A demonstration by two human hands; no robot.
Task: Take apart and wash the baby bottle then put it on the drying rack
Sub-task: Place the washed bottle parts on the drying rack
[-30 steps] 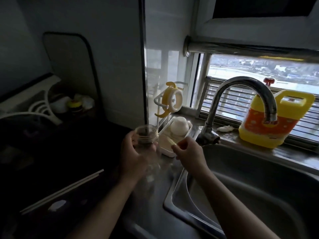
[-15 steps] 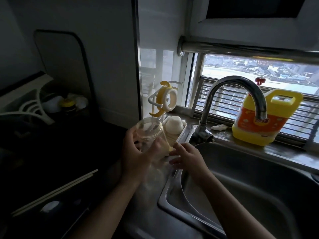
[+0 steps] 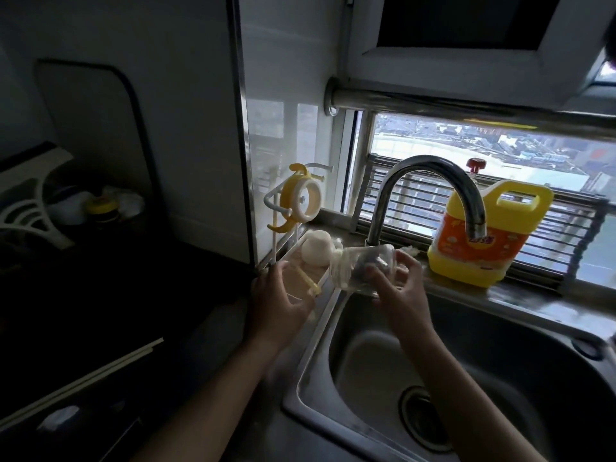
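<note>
The clear baby bottle body (image 3: pixel 353 266) lies tipped on its side, mouth to the left, above the sink's back left corner. My right hand (image 3: pixel 400 295) grips it round its base end. My left hand (image 3: pixel 280 298) hovers with relaxed fingers over the white drip tray (image 3: pixel 325 278) and holds nothing. In that tray lie a yellow straw piece (image 3: pixel 308 282) and a white cap (image 3: pixel 316 251). The yellow handled collar (image 3: pixel 300 205) hangs on the white drying rack (image 3: pixel 271 198) behind the tray.
The steel sink (image 3: pixel 500 331) fills the lower right, with the curved tap (image 3: pixel 433 175) above it. A yellow detergent jug (image 3: pixel 483 241) stands on the window sill. A dark hob lies to the left, with pale chopsticks (image 3: pixel 83 378) on it.
The bottle body passed from my left hand to my right hand and tipped from upright onto its side. My left hand let go and stays over the tray.
</note>
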